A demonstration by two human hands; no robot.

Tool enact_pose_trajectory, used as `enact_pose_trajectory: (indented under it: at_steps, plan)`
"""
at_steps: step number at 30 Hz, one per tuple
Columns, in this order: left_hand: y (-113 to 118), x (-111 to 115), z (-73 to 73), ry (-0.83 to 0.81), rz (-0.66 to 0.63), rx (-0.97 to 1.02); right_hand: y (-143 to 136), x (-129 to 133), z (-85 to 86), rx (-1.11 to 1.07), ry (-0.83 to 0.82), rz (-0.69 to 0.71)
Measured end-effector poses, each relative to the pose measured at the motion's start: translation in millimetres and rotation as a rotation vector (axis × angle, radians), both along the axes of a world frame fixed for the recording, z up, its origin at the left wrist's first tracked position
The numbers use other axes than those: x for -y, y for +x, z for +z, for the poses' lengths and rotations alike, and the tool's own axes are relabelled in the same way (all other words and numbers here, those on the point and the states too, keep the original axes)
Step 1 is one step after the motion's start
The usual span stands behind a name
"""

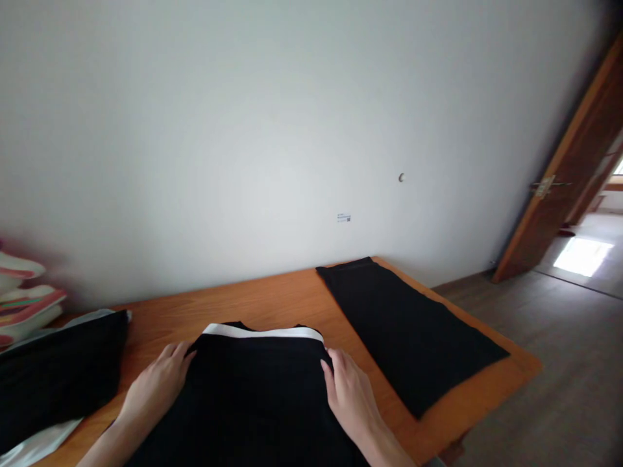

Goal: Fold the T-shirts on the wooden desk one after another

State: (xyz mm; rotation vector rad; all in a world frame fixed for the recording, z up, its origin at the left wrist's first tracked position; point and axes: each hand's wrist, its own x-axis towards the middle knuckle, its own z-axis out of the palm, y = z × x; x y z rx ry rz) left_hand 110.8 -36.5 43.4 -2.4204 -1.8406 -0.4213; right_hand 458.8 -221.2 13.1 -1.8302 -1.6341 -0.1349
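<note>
A black garment (253, 395) with a white band (263, 333) across its far end spreads over the near middle of the wooden table. My left hand (165, 376) pinches its left edge just below the band. On the opposite edge, my right hand (344, 386) grips the cloth between thumb and fingers. The fabric between the hands looks fairly flat, and its near part runs out of the bottom of the view. To the right, a folded black cloth (409, 324) lies flat in a long rectangle.
The wooden table (272, 292) stands against a pale wall. At its left lie another black cloth (63, 376) over whitish material and a colourful stack (29, 301) of unclear kind. Beyond the table's right edge are the floor and an open wooden door (569, 155).
</note>
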Motion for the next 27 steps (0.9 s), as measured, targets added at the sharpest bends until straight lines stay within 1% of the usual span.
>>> enact_pose_trajectory:
  at_steps: [2, 4, 6, 8, 10, 12, 13, 14, 15, 16, 17, 18, 19, 20, 21, 22, 24, 25, 26, 27]
  plan:
    - [18, 0, 6.1, -0.066, 0.011, 0.145, 6, 30, -1.3, -0.006, 0.140, -0.052]
    - [44, 2, 19.2, -0.091, -0.004, 0.255, 15, 59, 6.1, 0.050, 0.297, -0.070]
    - [79, 3, 41.7, -0.069, -0.057, 0.312, 27, 83, 22.9, 0.124, 0.401, -0.085]
    - [125, -2, 73.5, -0.036, -0.123, 0.326, 41, 100, 47.0, 0.199, 0.455, -0.141]
    - [185, -17, 111.9, 0.038, -0.220, 0.346, 58, 110, 76.0, 0.257, 0.465, -0.247]
    - [256, -40, 150.8, 0.111, -0.358, 0.416, 80, 107, 107.0, 0.295, 0.433, -0.381]
    - [294, -50, 167.7, 0.150, -0.424, 0.458, 93, 102, 122.0, 0.310, 0.391, -0.455]
    - [332, -59, 181.1, 0.188, -0.482, 0.488, 107, 93, 135.7, 0.336, 0.336, -0.531]
    - [368, -63, 189.7, 0.195, -0.526, 0.493, 124, 83, 147.0, 0.378, 0.260, -0.599]
    - [399, -63, 192.4, 0.157, -0.565, 0.456, 141, 71, 154.9, 0.417, 0.164, -0.676]
    - [426, -57, 188.7, 0.108, -0.607, 0.417, 160, 60, 158.7, 0.435, 0.062, -0.750]
    - [446, -46, 178.7, 0.062, -0.650, 0.382, 180, 50, 157.6, 0.435, -0.035, -0.810]
    - [459, -30, 163.1, 0.007, -0.699, 0.335, 198, 42, 151.5, 0.428, -0.124, -0.851]
    - [464, -11, 143.1, -0.050, -0.752, 0.282, 216, 37, 140.7, 0.410, -0.211, -0.880]
    - [464, 10, 120.5, -0.097, -0.799, 0.232, 231, 36, 126.0, 0.381, -0.308, -0.903]
    - [458, 31, 97.0, -0.138, -0.847, 0.187, 243, 36, 108.6, 0.341, -0.407, -0.922]
    - [438, 69, 53.8, -0.201, -0.926, 0.115, 259, 44, 71.8, 0.220, -0.596, -0.888]
    - [425, 84, 36.5, -0.233, -0.974, 0.078, 263, 49, 55.1, 0.155, -0.660, -0.863]
    - [413, 97, 22.8, -0.241, -1.051, 0.042, 266, 54, 41.3, 0.133, -0.678, -0.849]
    - [402, 106, 12.7, -0.228, -1.120, 0.046, 266, 59, 30.9, 0.128, -0.673, -0.846]
